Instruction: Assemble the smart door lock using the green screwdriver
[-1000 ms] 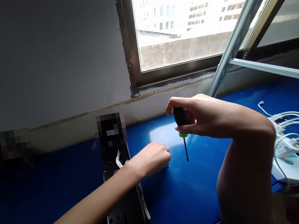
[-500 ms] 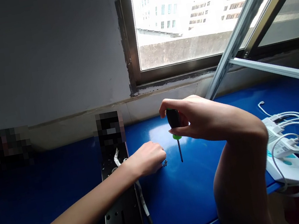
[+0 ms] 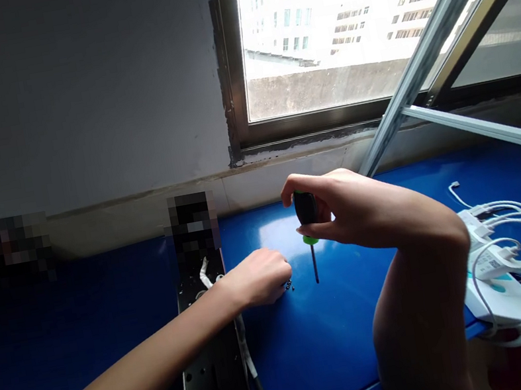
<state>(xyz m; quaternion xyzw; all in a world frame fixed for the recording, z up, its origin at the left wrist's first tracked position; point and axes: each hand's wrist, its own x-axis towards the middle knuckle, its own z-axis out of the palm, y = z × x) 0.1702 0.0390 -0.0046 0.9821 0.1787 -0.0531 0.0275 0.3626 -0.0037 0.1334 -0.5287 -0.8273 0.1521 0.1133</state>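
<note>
Since a second ago the right hand, gripping the screwdriver upright, has edged closer to the left hand, whose fingers pinch small screws on the tabletop

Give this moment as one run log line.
right hand: holds screwdriver upright | left hand: at small screws | surface: blue table

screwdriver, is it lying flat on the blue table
No, the right hand holds the screwdriver upright, its tip down at the blue table.
</note>
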